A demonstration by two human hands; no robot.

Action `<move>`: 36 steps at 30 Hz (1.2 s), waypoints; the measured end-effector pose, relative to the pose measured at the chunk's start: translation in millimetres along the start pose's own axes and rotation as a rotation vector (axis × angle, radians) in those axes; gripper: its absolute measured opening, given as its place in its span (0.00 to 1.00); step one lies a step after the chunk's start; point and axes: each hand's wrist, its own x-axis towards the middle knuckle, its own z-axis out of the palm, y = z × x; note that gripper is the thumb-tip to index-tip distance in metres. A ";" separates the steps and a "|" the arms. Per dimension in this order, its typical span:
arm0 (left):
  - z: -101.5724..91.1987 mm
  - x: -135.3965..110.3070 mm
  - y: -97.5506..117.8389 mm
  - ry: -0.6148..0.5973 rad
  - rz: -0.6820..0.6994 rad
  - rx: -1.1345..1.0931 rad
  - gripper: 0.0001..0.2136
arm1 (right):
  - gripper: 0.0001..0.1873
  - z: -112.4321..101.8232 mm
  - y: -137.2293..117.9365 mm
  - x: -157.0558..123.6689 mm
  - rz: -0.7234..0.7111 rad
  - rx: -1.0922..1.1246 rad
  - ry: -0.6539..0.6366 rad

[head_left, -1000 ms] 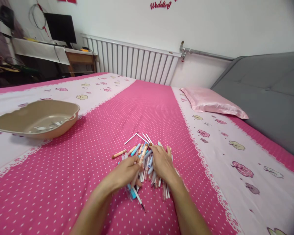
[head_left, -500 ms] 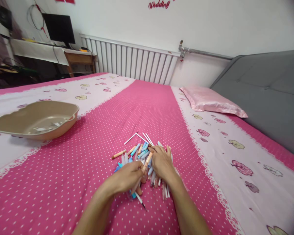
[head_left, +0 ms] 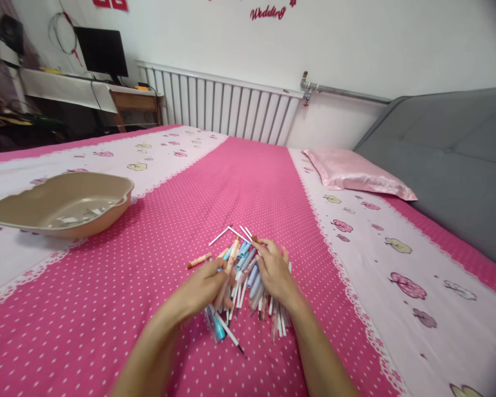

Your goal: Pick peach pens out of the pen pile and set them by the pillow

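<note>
left hand [head_left: 209,281]: fingers and thumb closed around a peach pen [head_left: 232,256], which stands tilted, brown end up, over the left side of the pile of pens [head_left: 254,275]. change: half a second ago this hand and pen lay across the middle of the pile; both have since shifted left, exposing the blue barrels there.

right hand [head_left: 275,270]: positioned over the right side of the pile, fingers partly bent. the fingertips have risen towards a brown tip [head_left: 254,238] at the pile's far edge. whether they grip it or merely touch it cannot be determined.

effect, as a judgement: the pen in the left hand is now clear of the pile's centre, giving better access to the barrels below; handling is unfinished, since most pieces lie loose and crossed.

surrounding items: an orange pen [head_left: 199,261] lies just left of the pile; white sticks [head_left: 219,236] lie at its far edge; a dark-tipped stick [head_left: 229,331] projects from its near edge. a beige basin [head_left: 103,223] stands well apart, left of the pile.
</note>
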 end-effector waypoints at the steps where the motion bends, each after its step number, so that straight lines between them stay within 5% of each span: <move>1: -0.7 0.5 1.5 0.037 0.027 -0.029 0.12 | 0.21 -2.6 -1.3 -0.1 -0.019 0.040 0.019; 4: -2.0 2.6 4.0 0.146 0.090 -0.150 0.11 | 0.20 -14.9 -9.8 -2.9 -0.137 0.253 0.024; 8: -2.1 6.1 1.3 0.231 0.216 -0.284 0.08 | 0.19 -34.9 -27.7 -10.7 -0.286 0.580 -0.181; 16: -1.7 3.9 1.5 0.121 0.280 -0.389 0.12 | 0.19 -41.9 -39.5 -17.6 -0.327 0.804 -0.358; 26: -3.1 0.3 3.3 0.032 0.325 -0.387 0.16 | 0.15 -37.2 -41.7 -17.1 -0.263 0.977 -0.384; 32: -0.3 0.1 4.8 0.011 0.330 -0.332 0.15 | 0.18 -31.4 -40.3 -15.8 -0.137 1.060 -0.182; 36: 1.8 1.0 3.0 -0.060 0.310 -0.272 0.15 | 0.14 -31.7 -41.7 -13.8 -0.148 0.975 -0.184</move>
